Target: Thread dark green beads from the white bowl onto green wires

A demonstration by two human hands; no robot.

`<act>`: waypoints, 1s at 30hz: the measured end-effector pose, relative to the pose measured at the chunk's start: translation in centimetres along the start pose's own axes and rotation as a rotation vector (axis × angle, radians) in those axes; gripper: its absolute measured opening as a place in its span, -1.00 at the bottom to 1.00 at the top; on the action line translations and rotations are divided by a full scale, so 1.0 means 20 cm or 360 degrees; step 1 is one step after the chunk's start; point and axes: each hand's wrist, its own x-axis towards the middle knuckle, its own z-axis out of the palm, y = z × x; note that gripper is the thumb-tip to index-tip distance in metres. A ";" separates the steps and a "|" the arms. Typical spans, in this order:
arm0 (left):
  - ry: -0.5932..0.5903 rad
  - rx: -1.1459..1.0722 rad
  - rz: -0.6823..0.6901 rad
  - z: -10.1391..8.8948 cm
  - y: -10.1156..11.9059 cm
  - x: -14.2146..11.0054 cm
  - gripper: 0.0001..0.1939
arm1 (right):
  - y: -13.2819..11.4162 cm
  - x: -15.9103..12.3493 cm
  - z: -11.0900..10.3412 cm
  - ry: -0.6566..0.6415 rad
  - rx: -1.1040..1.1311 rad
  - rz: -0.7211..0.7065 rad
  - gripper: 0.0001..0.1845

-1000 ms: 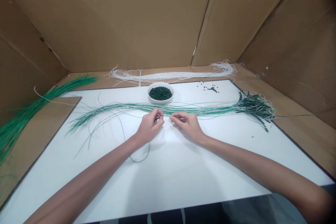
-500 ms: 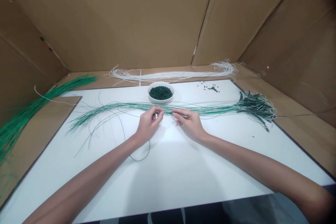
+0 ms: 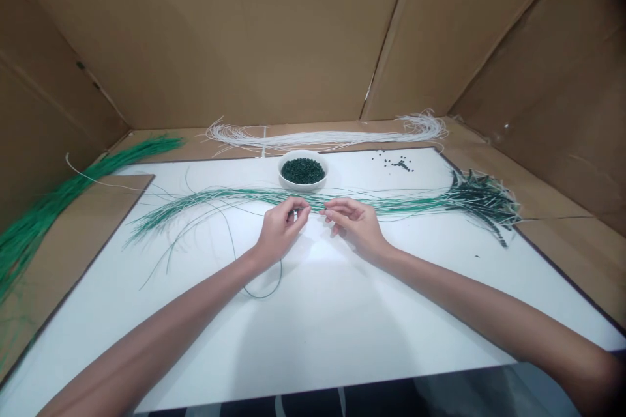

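My left hand (image 3: 281, 229) and my right hand (image 3: 353, 223) meet at the middle of a white board (image 3: 317, 313), fingertips almost touching. Both pinch a thin strand that runs between them; the left fingers are curled round it, and a dark green cord (image 3: 254, 273) loops down under my left wrist. Just beyond the fingers lies a long bundle of green strands (image 3: 235, 199) stretching across the board. A small white bowl of dark green beads (image 3: 302, 171) stands right behind the bundle.
White strands (image 3: 323, 137) lie along the back by the cardboard walls. A second green bundle (image 3: 63, 192) runs off to the left. A few loose beads (image 3: 398, 163) and a dark beaded strand end (image 3: 482, 199) lie at the right. A brown sheet (image 3: 73, 234) borders the board.
My right hand's fingers have come off the board and lifted a little toward the left hand's fingertips. The view has shifted slightly; the bowl and strands stay put.
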 end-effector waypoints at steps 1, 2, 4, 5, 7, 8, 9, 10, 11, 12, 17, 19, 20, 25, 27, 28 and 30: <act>-0.0004 -0.0005 0.0003 0.00 0.00 0.00 -0.86 | 0.00 0.00 0.00 -0.0007 0.0000 0.0001 -0.77; -0.0008 -0.0009 0.0006 0.00 0.00 0.00 -0.86 | 0.00 0.00 0.00 -0.0012 -0.0006 -0.0002 -0.78; -0.0012 -0.0015 0.0013 0.00 0.00 0.00 -0.86 | 0.00 0.00 0.00 -0.0012 -0.0026 -0.0012 -0.79; -0.0013 -0.0015 0.0016 0.00 0.00 0.00 -0.86 | 0.00 0.00 0.00 -0.0009 -0.0031 -0.0017 -0.80; -0.0010 -0.0016 0.0023 0.00 0.00 0.00 -0.86 | 0.00 0.00 0.00 0.0000 -0.0032 -0.0022 -0.80; -0.0009 -0.0017 0.0025 0.00 0.00 0.00 -0.86 | 0.00 0.00 0.00 0.0004 -0.0029 -0.0021 -0.80; -0.0008 -0.0018 0.0025 0.00 0.00 0.00 -0.86 | 0.00 0.00 0.00 0.0009 -0.0023 -0.0017 -0.79; -0.0009 -0.0017 0.0024 0.00 0.00 0.00 -0.86 | 0.00 0.00 0.00 0.0013 -0.0017 -0.0012 -0.79; -0.0009 -0.0017 0.0021 0.00 0.00 0.00 -0.86 | 0.00 0.00 0.00 0.0017 -0.0013 -0.0006 -0.79; -0.0011 -0.0015 0.0017 0.00 0.00 0.00 -0.86 | 0.00 0.00 0.00 0.0021 -0.0008 -0.0001 -0.79; -0.0031 -0.0014 0.0020 0.00 0.00 0.00 -0.86 | -0.01 0.00 0.00 0.0029 0.0009 0.0011 -0.78; -0.0033 -0.0012 0.0019 0.00 0.00 0.00 -0.85 | -0.01 0.00 0.00 0.0033 0.0007 0.0020 -0.78; -0.0031 -0.0009 0.0016 0.00 0.00 0.00 -0.85 | -0.01 0.00 0.00 0.0034 0.0004 0.0025 -0.77; -0.0029 -0.0018 0.0023 0.00 0.00 0.00 -0.85 | 0.00 0.00 0.00 0.0017 0.0000 0.0037 -0.76; -0.0028 -0.0025 0.0027 0.00 0.00 0.00 -0.85 | 0.00 0.00 0.00 -0.0003 0.0004 0.0043 -0.76; -0.0026 -0.0028 0.0027 0.00 0.00 0.00 -0.85 | 0.00 0.00 0.00 -0.0014 0.0004 0.0048 -0.77; -0.0026 -0.0031 0.0026 0.00 0.00 0.00 -0.85 | -0.01 0.00 0.00 -0.0033 0.0002 0.0061 -0.76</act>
